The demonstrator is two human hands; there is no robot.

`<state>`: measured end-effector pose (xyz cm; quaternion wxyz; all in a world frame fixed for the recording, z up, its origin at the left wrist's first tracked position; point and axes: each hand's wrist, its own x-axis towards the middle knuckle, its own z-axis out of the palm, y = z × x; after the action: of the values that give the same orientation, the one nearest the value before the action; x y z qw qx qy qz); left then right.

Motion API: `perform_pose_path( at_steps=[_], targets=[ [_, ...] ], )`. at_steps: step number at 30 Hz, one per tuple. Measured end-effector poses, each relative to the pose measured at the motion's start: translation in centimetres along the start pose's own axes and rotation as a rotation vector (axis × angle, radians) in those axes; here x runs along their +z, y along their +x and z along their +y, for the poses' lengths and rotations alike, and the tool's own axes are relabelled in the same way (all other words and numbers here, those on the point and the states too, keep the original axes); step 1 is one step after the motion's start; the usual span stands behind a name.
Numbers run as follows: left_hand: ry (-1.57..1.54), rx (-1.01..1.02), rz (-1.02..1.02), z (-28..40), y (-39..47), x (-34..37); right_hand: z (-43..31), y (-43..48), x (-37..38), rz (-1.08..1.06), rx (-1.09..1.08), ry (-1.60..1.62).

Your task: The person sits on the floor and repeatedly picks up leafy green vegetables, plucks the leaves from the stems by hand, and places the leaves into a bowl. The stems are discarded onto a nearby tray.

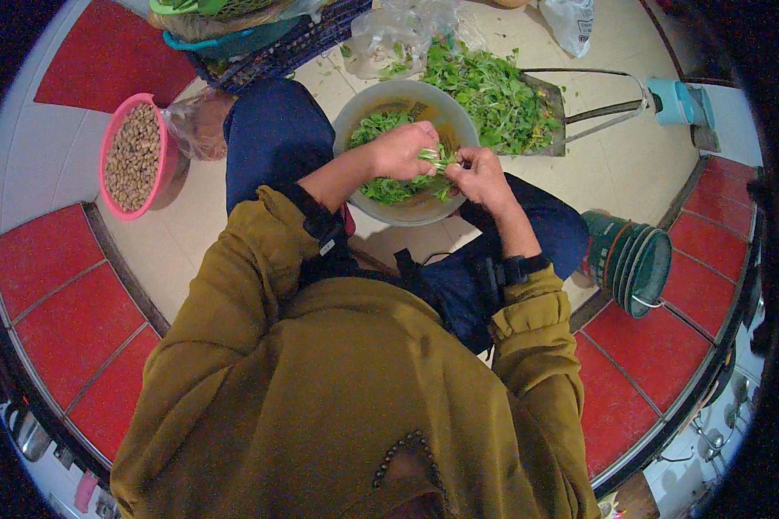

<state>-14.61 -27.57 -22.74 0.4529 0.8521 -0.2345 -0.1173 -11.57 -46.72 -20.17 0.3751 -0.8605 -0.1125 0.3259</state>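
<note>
My left hand (pixel 404 150) and my right hand (pixel 480 176) are close together over a round bucket (pixel 461 120) between my knees. Both grip a small bunch of green stems (pixel 436 159) that spans the gap between them. Beneath the hands, loose leafy greens (pixel 389 189) lie inside the bucket, partly hidden by my left hand and wrist. Just beyond the bucket, a larger heap of leafy greens with stems (pixel 487 97) rests on a dustpan (pixel 556 113) with a long wire handle.
At left stands a pink basin (pixel 166 152) full of beige nut-like pieces (pixel 132 159). A dark plastic crate (pixel 298 48) with a teal basin (pixel 234 42) is at the upper left. Clear plastic bags (pixel 389 39) lie beyond the bucket. Green stacked buckets (pixel 623 259) lie tilted at right.
</note>
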Motion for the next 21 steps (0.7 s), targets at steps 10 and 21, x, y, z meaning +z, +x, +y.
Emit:
perform_pose_path(
  at_steps=[10,21],
  targets=[
    [-0.294,-0.1,0.224,-1.7,-0.1,-2.1,0.2,-1.5,-6.8,0.053,0.221,0.864],
    [-0.867,-0.392,0.155,0.4,-0.2,-3.3,5.9,2.8,-16.4,0.232,0.144,1.277]
  ],
)
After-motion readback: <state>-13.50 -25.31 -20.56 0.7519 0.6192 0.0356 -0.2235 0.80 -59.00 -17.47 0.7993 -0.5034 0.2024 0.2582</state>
